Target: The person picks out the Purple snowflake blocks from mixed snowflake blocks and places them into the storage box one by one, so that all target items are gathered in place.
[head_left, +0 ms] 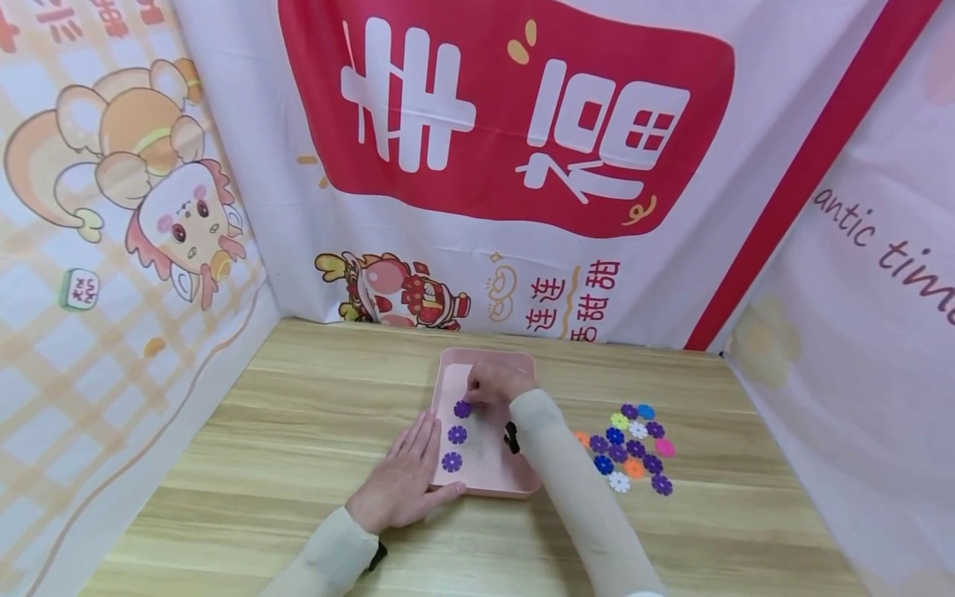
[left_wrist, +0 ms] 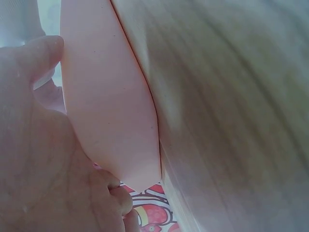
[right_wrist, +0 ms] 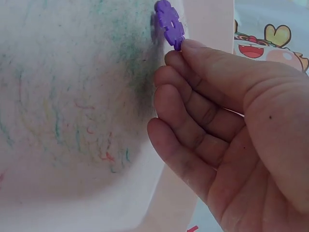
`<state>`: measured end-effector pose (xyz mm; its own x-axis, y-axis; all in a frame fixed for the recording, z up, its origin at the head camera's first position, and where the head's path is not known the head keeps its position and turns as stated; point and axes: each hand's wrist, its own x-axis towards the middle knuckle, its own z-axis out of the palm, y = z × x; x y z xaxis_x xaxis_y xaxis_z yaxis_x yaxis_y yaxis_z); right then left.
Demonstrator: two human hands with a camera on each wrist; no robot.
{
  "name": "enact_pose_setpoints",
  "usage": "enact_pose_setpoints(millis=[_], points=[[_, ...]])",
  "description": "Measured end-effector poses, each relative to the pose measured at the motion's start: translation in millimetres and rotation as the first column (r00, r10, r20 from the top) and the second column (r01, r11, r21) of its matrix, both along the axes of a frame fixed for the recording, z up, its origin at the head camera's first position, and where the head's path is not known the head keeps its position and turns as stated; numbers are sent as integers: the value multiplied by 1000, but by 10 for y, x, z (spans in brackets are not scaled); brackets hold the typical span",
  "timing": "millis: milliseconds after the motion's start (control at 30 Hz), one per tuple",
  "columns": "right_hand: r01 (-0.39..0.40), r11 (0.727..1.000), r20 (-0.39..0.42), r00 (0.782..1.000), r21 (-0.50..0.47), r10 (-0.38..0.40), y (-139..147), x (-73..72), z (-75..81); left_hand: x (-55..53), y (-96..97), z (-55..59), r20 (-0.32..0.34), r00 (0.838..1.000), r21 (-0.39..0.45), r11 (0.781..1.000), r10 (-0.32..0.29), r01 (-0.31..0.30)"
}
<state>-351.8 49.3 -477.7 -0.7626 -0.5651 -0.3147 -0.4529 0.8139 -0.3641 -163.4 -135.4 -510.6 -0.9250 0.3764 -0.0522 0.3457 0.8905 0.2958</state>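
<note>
Pinched by its edge in the right hand (head_left: pixel 501 384), the purple disc (head_left: pixel 462 410) is inside the pink tray (head_left: pixel 488 495), beyond two matching discs (head_left: pixel 457 434) lined up along the tray's long left side, where the left hand (head_left: pixel 403 481) rests, fingers extended.

A printed cloth (head_left: pixel 507 170) hangs behind the wood-grain table (head_left: pixel 313 398).

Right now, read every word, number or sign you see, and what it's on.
"幸福": back curtain
"连连": back curtain
"甜甜": back curtain, character below cut off
"antic time", partly cut off: right curtain
Left curtain: characters too small or cut off
Pink tray, purple disc: none readable
</note>
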Motion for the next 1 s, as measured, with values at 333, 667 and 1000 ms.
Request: enact_pose_setpoints(millis=[333, 667, 1000], points=[[38, 998, -60, 998, 58, -35, 212, 28, 240, 10, 8, 0, 15, 1000, 6, 1000, -3, 3], [-20, 997, -126, 992, 68, 29, 965, 79, 540, -7, 17, -6, 30, 1000, 14, 1000, -2, 2], [-8, 991, -86, 996, 137, 19, 1632, 334, 462, -12, 6, 2, 24, 1000, 25, 1000, -7, 7]])
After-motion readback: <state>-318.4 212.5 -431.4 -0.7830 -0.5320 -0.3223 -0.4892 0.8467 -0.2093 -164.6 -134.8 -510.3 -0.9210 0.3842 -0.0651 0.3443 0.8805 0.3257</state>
